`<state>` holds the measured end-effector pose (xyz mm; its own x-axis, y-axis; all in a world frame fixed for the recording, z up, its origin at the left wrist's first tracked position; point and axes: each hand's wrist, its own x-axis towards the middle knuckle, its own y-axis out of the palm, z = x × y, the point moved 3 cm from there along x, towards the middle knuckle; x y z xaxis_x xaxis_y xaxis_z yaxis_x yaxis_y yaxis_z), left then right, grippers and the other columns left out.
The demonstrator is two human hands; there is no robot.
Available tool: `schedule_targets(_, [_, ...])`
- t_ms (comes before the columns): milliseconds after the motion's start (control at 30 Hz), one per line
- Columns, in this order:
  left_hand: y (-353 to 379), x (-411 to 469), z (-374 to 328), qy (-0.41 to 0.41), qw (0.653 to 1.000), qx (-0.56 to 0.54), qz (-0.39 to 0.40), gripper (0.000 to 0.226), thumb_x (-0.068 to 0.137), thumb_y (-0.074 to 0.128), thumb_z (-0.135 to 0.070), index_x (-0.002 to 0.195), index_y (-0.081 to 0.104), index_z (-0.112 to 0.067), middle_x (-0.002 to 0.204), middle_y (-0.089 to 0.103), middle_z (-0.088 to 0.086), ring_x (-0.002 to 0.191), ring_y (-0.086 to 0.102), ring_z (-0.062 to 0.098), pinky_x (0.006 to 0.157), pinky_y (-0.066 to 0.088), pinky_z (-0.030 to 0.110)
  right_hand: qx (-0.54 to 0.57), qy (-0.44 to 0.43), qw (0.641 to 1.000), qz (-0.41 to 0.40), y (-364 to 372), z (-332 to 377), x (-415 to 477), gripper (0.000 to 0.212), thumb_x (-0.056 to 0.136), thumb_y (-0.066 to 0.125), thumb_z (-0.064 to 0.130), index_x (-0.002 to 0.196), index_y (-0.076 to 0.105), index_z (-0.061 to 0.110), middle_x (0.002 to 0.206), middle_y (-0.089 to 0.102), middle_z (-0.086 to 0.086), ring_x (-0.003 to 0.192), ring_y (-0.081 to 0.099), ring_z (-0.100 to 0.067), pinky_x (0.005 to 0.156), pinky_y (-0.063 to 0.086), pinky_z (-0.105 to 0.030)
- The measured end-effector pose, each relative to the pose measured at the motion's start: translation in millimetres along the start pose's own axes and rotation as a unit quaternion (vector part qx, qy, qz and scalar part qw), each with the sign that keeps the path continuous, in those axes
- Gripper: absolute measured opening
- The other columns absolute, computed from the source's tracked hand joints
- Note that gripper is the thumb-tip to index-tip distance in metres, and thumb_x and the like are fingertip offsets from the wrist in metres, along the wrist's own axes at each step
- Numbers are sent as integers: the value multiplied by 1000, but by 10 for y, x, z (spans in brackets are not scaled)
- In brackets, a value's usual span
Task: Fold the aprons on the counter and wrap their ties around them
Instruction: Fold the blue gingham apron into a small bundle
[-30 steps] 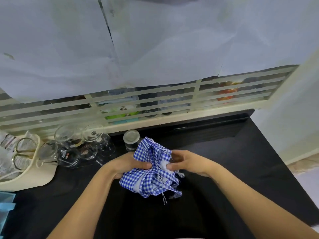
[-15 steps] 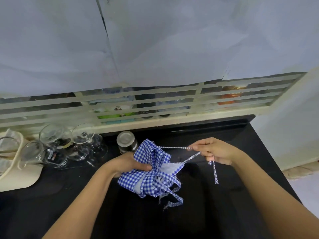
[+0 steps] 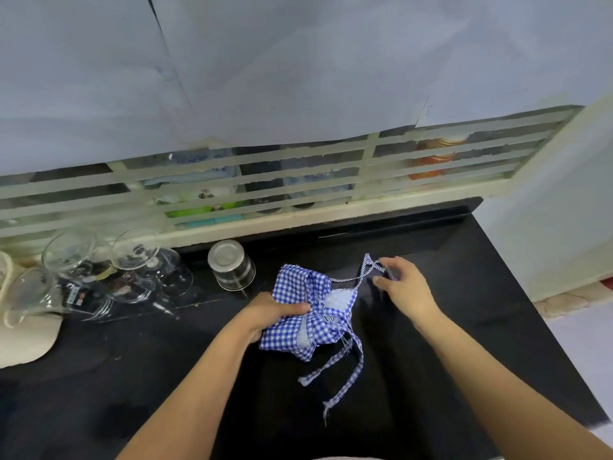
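My left hand grips the blue-checked cloth apron bundle; my right hand has pulled its pinched striped tie out rightward, ready for wrapping.

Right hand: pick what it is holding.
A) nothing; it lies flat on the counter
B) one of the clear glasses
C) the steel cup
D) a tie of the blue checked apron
D: the right hand pinches a thin tie that runs back to the blue checked apron, and the left hand grips that bundle.
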<state>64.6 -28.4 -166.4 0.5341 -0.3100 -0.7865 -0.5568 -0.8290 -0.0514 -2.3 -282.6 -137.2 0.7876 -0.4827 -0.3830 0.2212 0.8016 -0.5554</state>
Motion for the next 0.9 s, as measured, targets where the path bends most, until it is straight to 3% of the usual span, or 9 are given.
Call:
schedule_targets(67, [26, 34, -12, -1, 1000, -1, -15, 77, 46, 92, -31, 112, 63, -7, 105, 70, 9, 93, 68, 22, 87, 54, 38, -20, -43, 998, 35, 168, 17, -132, 40, 82, 74, 19, 119, 61, 16, 122, 54, -3, 108, 56, -19, 92, 41, -25])
schedule_targets(167, [17, 54, -45, -12, 999, 10, -46, 70, 58, 90, -27, 116, 59, -4, 107, 68, 9, 91, 67, 21, 76, 55, 32, 28, -16, 996, 82, 411, 73, -357, 28, 81, 74, 38, 96, 64, 16, 93, 65, 4, 82, 62, -13, 74, 46, -23])
schedule_targets(267, [18, 26, -114, -7, 997, 22, -70, 73, 58, 90, -29, 117, 57, -3, 110, 67, 9, 91, 66, 20, 69, 53, 28, 26, 0, 993, 113, 572, 109, -487, 44, 80, 68, 51, 105, 57, 17, 98, 62, 6, 87, 59, -6, 67, 43, -14])
schedule_targets(400, [79, -34, -204, 59, 991, -18, -120, 52, 62, 88, -23, 105, 63, -9, 102, 70, 7, 85, 67, 16, 69, 52, 27, 61, 25, 988, 140, 700, 191, -575, 52, 83, 66, 49, 115, 42, 17, 101, 56, 3, 75, 58, -7, 57, 44, -13])
schedule_targets(500, [70, -52, -205, 109, 975, -80, -174, 36, 64, 87, -19, 94, 67, -12, 96, 72, 6, 82, 68, 16, 76, 55, 31, 18, -5, 994, 109, 780, 229, -614, 56, 81, 69, 46, 117, 43, 12, 109, 53, -1, 87, 57, -11, 71, 47, -20])
schedule_targets(600, [88, -111, -199, 144, 959, -143, -195, 29, 66, 85, -11, 89, 67, -13, 91, 72, 4, 79, 69, 15, 71, 55, 28, 23, -30, 997, 70, 756, 310, -626, 78, 79, 69, 51, 137, 35, 11, 132, 39, -3, 114, 50, -15, 91, 43, -24])
schedule_targets(667, [107, -141, -183, 136, 949, -206, -197, 32, 66, 84, -7, 94, 68, -8, 93, 73, 8, 83, 70, 21, 77, 57, 35, 32, -18, 995, 88, 755, 339, -601, 95, 72, 69, 61, 144, 30, 13, 139, 38, -3, 125, 46, -19, 101, 41, -31])
schedule_targets(733, [153, -165, -160, 114, 934, -286, -182, 37, 68, 82, -5, 101, 67, -5, 99, 72, 11, 89, 70, 27, 85, 55, 42, 64, -14, 989, 131, 779, 332, -582, 104, 56, 74, 71, 139, 39, 19, 134, 50, 3, 122, 51, -16, 101, 45, -35])
schedule_targets(900, [471, -301, -51, 23, 888, -452, -78, 36, 77, 74, -14, 108, 63, -2, 103, 70, 18, 91, 68, 33, 75, 56, 43, 236, 18, 949, 209, 779, 237, -627, 48, 72, 83, 22, 116, 62, 21, 109, 71, 5, 97, 68, -8, 77, 53, -17])
